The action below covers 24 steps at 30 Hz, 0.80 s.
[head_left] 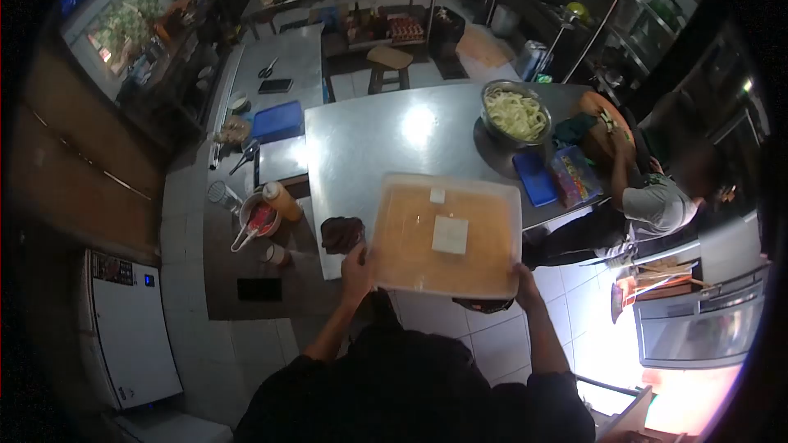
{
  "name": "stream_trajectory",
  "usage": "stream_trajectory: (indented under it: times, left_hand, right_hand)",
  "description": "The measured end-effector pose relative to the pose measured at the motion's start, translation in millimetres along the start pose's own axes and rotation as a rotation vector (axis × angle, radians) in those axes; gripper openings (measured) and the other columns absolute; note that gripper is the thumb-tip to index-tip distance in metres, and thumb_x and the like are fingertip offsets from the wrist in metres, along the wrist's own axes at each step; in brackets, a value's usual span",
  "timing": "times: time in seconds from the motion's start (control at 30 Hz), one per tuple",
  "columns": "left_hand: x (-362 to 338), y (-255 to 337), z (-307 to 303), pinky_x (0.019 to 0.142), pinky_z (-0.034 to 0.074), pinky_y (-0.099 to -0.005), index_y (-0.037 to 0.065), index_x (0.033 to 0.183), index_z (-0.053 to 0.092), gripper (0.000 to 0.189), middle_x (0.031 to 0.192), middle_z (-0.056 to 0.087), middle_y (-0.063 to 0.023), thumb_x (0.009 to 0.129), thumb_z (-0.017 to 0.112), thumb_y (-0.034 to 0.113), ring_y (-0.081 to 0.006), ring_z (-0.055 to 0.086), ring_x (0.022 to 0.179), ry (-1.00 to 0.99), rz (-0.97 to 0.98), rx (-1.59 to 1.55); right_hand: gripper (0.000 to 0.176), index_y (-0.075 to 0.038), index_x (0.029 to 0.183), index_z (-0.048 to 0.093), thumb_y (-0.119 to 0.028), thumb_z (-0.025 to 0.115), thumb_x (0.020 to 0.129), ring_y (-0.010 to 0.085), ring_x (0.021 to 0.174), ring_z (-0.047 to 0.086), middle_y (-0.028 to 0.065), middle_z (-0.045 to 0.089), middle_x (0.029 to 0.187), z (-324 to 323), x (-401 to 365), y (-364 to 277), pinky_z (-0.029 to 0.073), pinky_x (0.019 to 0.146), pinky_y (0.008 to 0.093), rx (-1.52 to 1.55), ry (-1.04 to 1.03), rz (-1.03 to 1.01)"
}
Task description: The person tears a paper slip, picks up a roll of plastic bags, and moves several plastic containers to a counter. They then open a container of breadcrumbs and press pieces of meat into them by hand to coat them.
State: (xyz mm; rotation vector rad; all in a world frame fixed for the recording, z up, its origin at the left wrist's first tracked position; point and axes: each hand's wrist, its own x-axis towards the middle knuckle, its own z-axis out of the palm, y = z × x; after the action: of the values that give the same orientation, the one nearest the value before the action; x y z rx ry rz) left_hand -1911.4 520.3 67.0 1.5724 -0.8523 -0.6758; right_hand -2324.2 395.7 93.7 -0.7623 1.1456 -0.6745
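A large rectangular plastic container with a translucent lid and orange-brown contents is held level in front of my body, at the table's near edge. My left hand grips its near left corner, and my right hand has hold of the near right corner. Both hands' fingers are partly hidden by the container. Two pale labels, one larger than the other, are on the lid. A dark brown crumpled item lies on the steel table, just beyond my left hand.
A steel bowl of pale sliced vegetables stands at the table's far right. Nearby are a blue tray and a co-worker handling food at an orange board. Left are a sauce bottle, a pot and a blue lid.
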Motion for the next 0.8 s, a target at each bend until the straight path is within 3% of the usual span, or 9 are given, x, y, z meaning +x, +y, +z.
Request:
stream_trajectory:
  times: [0.03,0.07,0.17,0.27,0.4,0.5,0.57,0.7,0.8]
  left_hand:
    - [9,2,1,0.056,0.040,-0.0298,-0.002,0.092,0.063,0.033,0.069,0.057,-0.0011,0.101,0.068,0.030,-0.0065,0.049,0.065,0.033,-0.014,-0.060]
    - [9,47,-6,0.057,0.034,-0.0280,0.001,0.086,0.056,0.033,0.072,0.041,0.0050,0.104,0.065,0.027,-0.0053,0.038,0.070,0.000,-0.031,0.042]
    - [22,29,0,0.057,0.034,-0.0287,0.003,0.082,0.054,0.036,0.070,0.040,0.0050,0.103,0.065,0.029,-0.0053,0.038,0.069,0.012,-0.140,0.039]
    - [29,5,8,0.056,0.038,-0.0299,0.001,0.080,0.051,0.042,0.066,0.044,0.0010,0.100,0.069,0.033,-0.0060,0.041,0.065,0.092,-0.080,0.157]
    - [42,2,22,0.057,0.037,-0.0299,0.002,0.078,0.045,0.046,0.067,0.039,0.0017,0.102,0.068,0.034,-0.0066,0.038,0.067,0.158,-0.104,0.054]
    - [45,3,39,0.057,0.037,-0.0298,0.003,0.079,0.047,0.044,0.068,0.040,0.0020,0.103,0.067,0.034,-0.0063,0.039,0.067,0.158,-0.156,-0.054]
    - [49,7,56,0.057,0.036,-0.0289,0.004,0.080,0.046,0.043,0.069,0.039,0.0030,0.104,0.066,0.034,-0.0057,0.039,0.067,0.246,-0.115,-0.204]
    - [45,13,48,0.058,0.036,-0.0266,0.003,0.084,0.054,0.037,0.071,0.043,0.0039,0.104,0.065,0.032,-0.0049,0.041,0.068,0.219,-0.193,0.088]
    - [42,0,50,0.059,0.036,-0.0256,0.003,0.085,0.057,0.034,0.073,0.045,0.0056,0.105,0.065,0.030,-0.0048,0.042,0.069,0.215,-0.221,0.050]
  right_hand:
    - [0.065,0.003,0.144,0.049,-0.034,0.054,0.091,0.0303,0.124,0.062,0.0183,0.062,0.135,-4,16,4,0.051,0.104,0.0419,0.052,-0.025,0.003]
    - [0.065,0.003,0.144,0.049,-0.034,0.054,0.091,0.0303,0.124,0.062,0.0183,0.062,0.135,0,24,-1,0.051,0.104,0.0419,0.050,-0.029,0.018]
    - [0.066,-0.001,0.146,0.048,-0.041,0.059,0.095,0.0258,0.130,0.058,0.0133,0.060,0.138,7,55,-20,0.046,0.110,0.0414,0.042,-0.199,0.102]
    - [0.071,0.000,0.146,0.051,-0.056,0.049,0.104,0.0250,0.129,0.059,0.0131,0.061,0.141,32,76,-41,0.044,0.111,0.0367,-0.122,-0.090,-0.057]
    - [0.069,0.002,0.141,0.056,-0.056,0.050,0.105,0.0209,0.117,0.064,0.0115,0.066,0.133,43,104,-69,0.050,0.102,0.0356,-0.230,-0.079,-0.113]
    - [0.066,0.003,0.131,0.065,-0.056,0.051,0.105,0.0178,0.100,0.066,0.0100,0.071,0.118,8,156,-63,0.054,0.088,0.0357,-0.675,-0.050,-0.064]
    - [0.063,0.003,0.108,0.072,-0.057,0.053,0.103,0.0214,0.074,0.061,0.0177,0.069,0.084,10,175,-73,0.049,0.070,0.0406,-1.018,0.121,-0.127]
    - [0.062,0.004,0.102,0.070,-0.056,0.055,0.102,0.0270,0.076,0.065,0.0228,0.067,0.082,7,195,-86,0.051,0.073,0.0431,-1.194,0.034,-0.064]
    - [0.053,0.003,0.109,0.068,-0.048,0.062,0.098,0.0355,0.093,0.067,0.0235,0.069,0.099,50,161,-107,0.051,0.084,0.0478,-1.195,0.129,-0.293]
